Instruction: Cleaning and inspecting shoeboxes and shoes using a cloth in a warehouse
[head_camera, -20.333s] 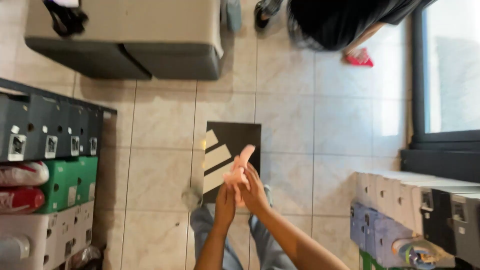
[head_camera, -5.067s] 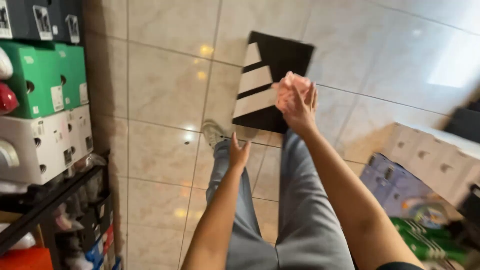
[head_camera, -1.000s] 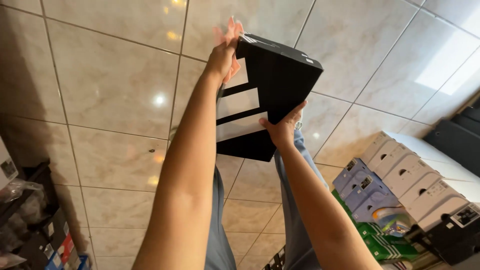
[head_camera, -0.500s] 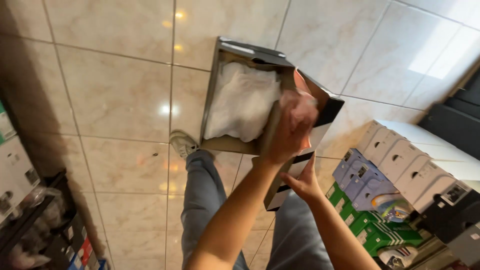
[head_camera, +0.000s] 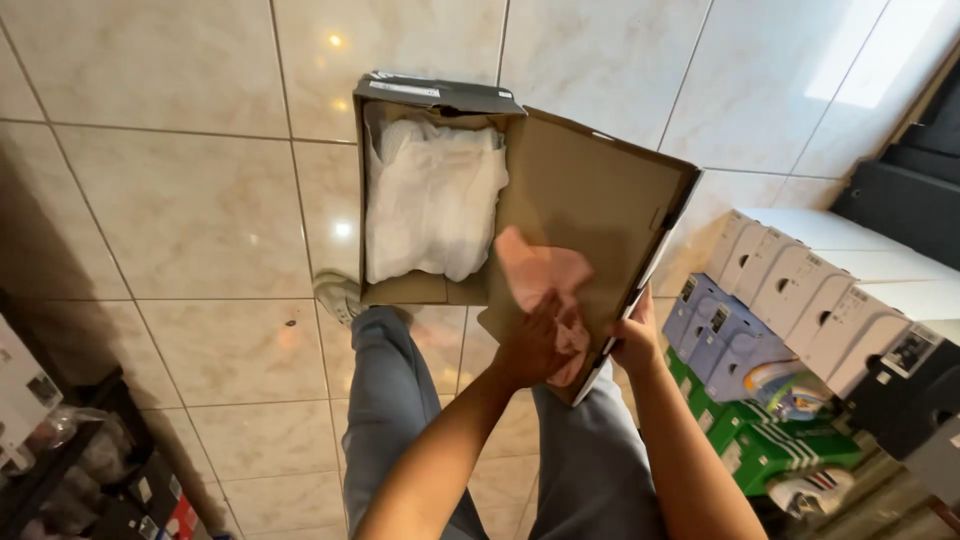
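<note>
Tiled floor (head_camera: 180, 180) below. Shoebox (head_camera: 430, 290) on knees, lid (head_camera: 590, 200) swung open. Left hand (head_camera: 535, 345) pinches pink cloth (head_camera: 540, 275); right hand (head_camera: 635, 345) grips lid edge. Best keep lid steady, wipe flat.

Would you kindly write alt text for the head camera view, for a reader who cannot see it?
Seen from above, a person's left hand presses a pink cloth against the inside of an open shoebox lid while the right hand holds the lid's edge. The box holds crumpled white paper. Below are grey trousers, a tiled floor and stacked shoeboxes at right.
</note>
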